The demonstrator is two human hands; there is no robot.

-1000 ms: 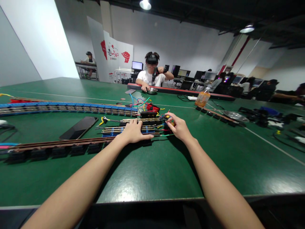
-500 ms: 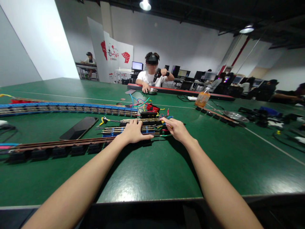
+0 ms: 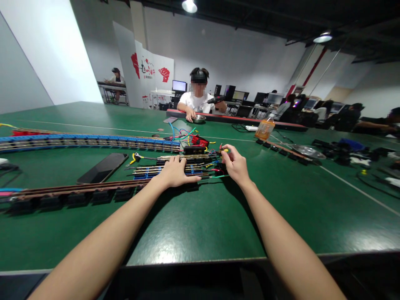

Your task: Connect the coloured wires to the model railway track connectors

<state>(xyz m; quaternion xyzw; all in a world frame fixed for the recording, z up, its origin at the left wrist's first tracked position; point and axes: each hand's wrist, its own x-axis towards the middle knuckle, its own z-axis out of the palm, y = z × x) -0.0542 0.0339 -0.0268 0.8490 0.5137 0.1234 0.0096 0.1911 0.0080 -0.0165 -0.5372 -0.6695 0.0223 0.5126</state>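
Note:
My left hand [image 3: 175, 171] lies with spread fingers across the short conductor-rail sections [image 3: 146, 171], which have brass-coloured bars in blue and black holders. At their right ends, my right hand [image 3: 236, 166] pinches a wire [image 3: 225, 150] with a yellow end. Its fingertips partly hide that wire. Several thin coloured wires run out beside this hand, among them a green wire [image 3: 218, 176] near the table surface. Just beyond the fingers sit a black block [image 3: 194, 150] and a red part [image 3: 199, 141] with loose wires.
A long brown rail [image 3: 84, 189] in black holders and a curved blue rail [image 3: 78, 141] stretch leftward, with a phone [image 3: 103, 167] between them. Across the green table [image 3: 187, 225], a person [image 3: 197, 100] holds a power drill [image 3: 215, 99] beside a metal bowl [image 3: 199, 119]. An orange bottle [image 3: 265, 129] stands right.
My right hand has shifted slightly up and right, lifting the yellow-ended wire from the rail ends. My left hand stays put. The person opposite has turned and lowered the drill.

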